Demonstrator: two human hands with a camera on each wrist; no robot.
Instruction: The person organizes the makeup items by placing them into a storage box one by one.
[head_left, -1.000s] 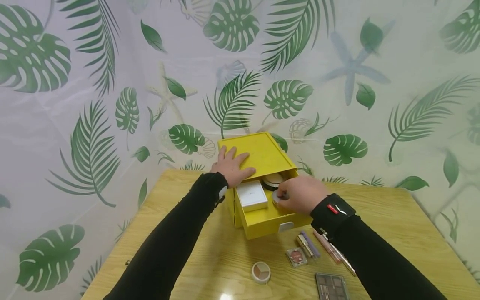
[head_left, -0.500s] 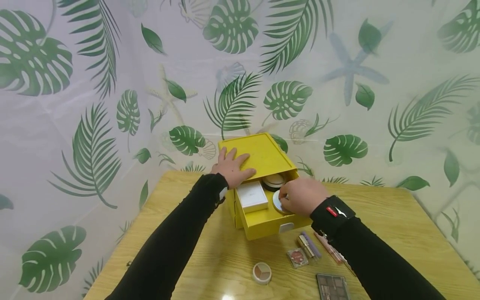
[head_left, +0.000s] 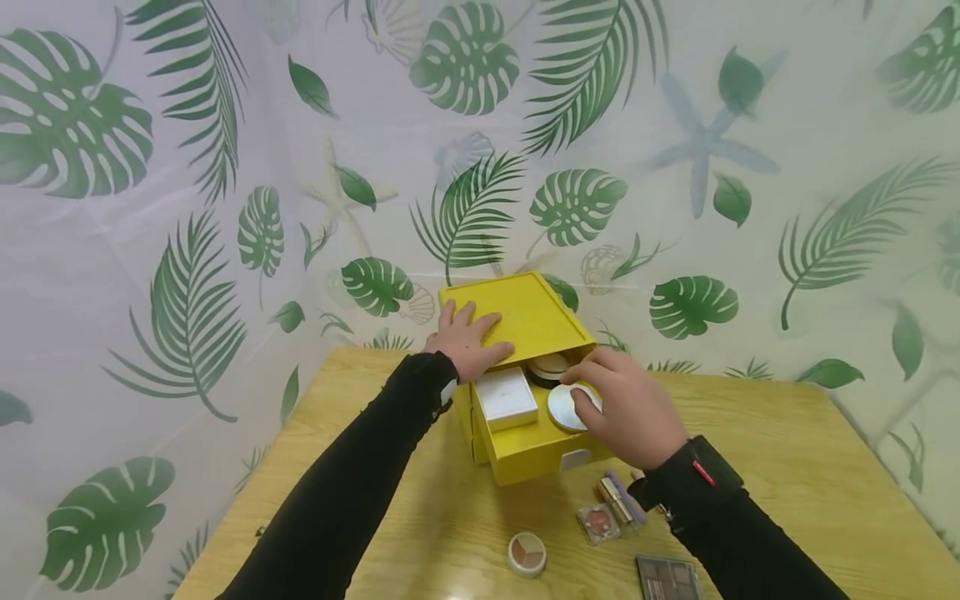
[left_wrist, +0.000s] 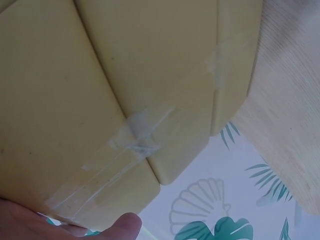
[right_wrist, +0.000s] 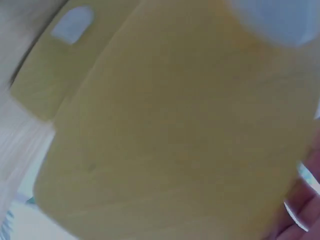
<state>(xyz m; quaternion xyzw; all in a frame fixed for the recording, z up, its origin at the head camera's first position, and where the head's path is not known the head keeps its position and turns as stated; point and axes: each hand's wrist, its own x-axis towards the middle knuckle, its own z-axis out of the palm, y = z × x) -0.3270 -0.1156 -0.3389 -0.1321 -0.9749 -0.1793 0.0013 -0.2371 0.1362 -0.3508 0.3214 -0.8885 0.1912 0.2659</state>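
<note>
A yellow box [head_left: 517,317] stands on the table with its drawer [head_left: 517,462] pulled out. My left hand [head_left: 467,342] lies spread over the box's top at its left front edge. In the left wrist view its fingers [left_wrist: 125,227] reach along the box's edge, below strips of clear tape. Inside the drawer are a white box [head_left: 506,398], a round silver-topped case [head_left: 568,408] and, further back, a round black-rimmed compact [head_left: 547,367]. My right hand [head_left: 630,408] is above the drawer's right side, fingers loosely bent beside the silver-topped case and holding nothing.
In front of the drawer lie a round three-colour palette [head_left: 527,554], a small square blush [head_left: 598,523], a gold-and-white lipstick [head_left: 615,498] with a purple tube [head_left: 628,492], and a dark eyeshadow palette [head_left: 667,579]. A leaf-patterned sheet [head_left: 750,250] hangs behind the table [head_left: 757,450].
My right hand has let go of the silver-topped case, its fingers loosening and drawing back to the right. The case now lies flat in the drawer. My left hand stays on the box.
</note>
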